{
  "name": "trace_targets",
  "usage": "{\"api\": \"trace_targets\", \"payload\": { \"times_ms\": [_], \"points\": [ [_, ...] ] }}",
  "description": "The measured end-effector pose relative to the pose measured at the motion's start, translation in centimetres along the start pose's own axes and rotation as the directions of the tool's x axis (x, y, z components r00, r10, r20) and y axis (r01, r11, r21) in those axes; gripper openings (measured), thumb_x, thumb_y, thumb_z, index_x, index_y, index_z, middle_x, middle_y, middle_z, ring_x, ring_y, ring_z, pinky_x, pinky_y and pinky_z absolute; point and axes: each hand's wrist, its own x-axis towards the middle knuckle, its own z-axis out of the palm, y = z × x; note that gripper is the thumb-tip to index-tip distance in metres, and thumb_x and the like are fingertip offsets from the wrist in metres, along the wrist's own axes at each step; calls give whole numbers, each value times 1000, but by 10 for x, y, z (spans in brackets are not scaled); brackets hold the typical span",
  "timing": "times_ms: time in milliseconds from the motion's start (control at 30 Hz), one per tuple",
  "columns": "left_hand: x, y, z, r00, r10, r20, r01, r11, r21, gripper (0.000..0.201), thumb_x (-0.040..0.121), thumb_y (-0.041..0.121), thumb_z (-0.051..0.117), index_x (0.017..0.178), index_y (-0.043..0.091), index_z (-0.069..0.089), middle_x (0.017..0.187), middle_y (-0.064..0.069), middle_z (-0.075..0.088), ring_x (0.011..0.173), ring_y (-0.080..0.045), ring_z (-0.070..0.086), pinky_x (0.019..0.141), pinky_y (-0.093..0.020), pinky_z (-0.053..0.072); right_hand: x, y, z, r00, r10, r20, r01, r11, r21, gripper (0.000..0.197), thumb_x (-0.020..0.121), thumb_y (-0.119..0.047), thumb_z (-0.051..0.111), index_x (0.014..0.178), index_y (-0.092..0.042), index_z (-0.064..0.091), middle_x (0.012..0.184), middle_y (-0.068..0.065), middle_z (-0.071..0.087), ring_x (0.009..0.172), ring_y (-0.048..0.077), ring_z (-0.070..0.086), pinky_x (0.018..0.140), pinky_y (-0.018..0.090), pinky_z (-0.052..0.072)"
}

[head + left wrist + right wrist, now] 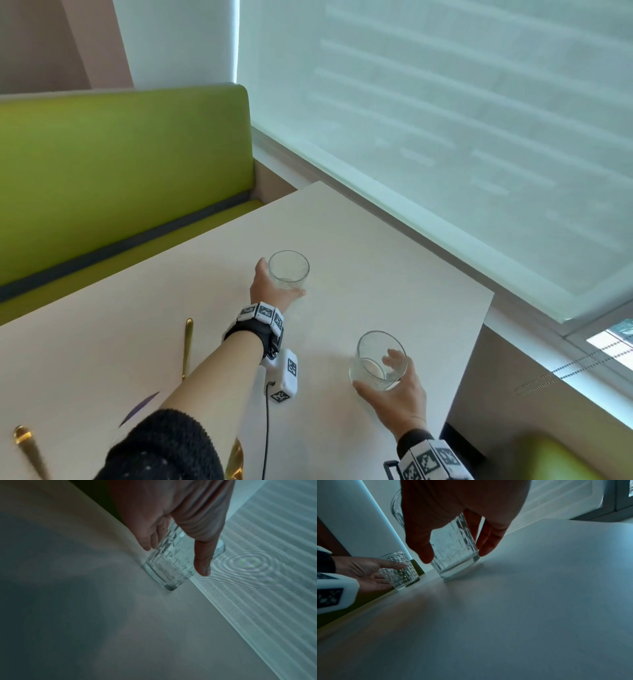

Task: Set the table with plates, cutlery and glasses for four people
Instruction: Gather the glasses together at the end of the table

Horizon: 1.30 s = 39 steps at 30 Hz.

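Note:
Two clear patterned glasses are on the white table [394, 274]. The far glass [289, 270] stands upright, and my left hand [281, 278] holds it between thumb and fingers. The left wrist view shows that glass [169, 566] with its base on the table, fingers on one side of it and thumb on the other. The near glass [380, 359] is tilted, and my right hand [373, 371] grips it from below and behind. In the right wrist view its [453, 553] lower edge is at the tabletop, with the far glass [400, 570] behind it to the left.
Gold cutlery lies at the left: a long handle [187, 346], a spoon [25, 442] and another piece [236, 455] by my forearm. A green bench [120, 171] runs behind the table. The table's right edge [479, 342] is by a window sill with a drawn blind.

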Motion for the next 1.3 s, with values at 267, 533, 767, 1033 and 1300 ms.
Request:
{"api": "trace_targets", "payload": {
  "times_ms": [267,533,767,1033,1300],
  "points": [
    [-16,-4,-3,997,67,-49,-67,998,11,84,63,20,84,135,9,42,139,-6,50,128,-22,49,105,-27,38,-10,3,-4,999,-16,30,17,1000,-11,76,58,-27,86,123,-24,47,109,-9,57,109,17,54,91,25,39],
    [-89,-12,-64,993,101,-66,-106,991,-83,81,61,23,86,131,13,46,136,-3,54,125,-19,51,99,-20,37,-65,-18,-8,997,-68,39,68,998,1,75,60,-26,85,124,-20,47,119,-1,60,112,21,54,96,29,40],
    [-203,-41,-159,986,127,-109,-142,979,-144,80,63,25,85,132,15,45,135,-1,53,124,-19,51,97,-20,37,-174,-53,2,984,-154,87,147,986,78,71,62,-23,85,124,-19,48,117,-2,62,110,19,55,89,22,37],
    [-345,-134,-278,977,73,-200,-102,985,-138,81,59,32,87,128,16,48,128,-1,57,118,-21,54,94,-27,45,-333,-70,40,957,-236,169,218,969,119,71,60,-24,86,121,-17,51,112,-1,63,105,18,56,88,22,38],
    [-444,-226,-364,948,-74,-310,29,988,-149,78,59,27,87,127,16,50,126,-4,60,113,-21,57,89,-21,42,-453,-77,93,899,-259,353,237,966,104,71,60,-24,87,121,-16,51,118,4,61,110,21,56,88,22,40]
  ]
}}
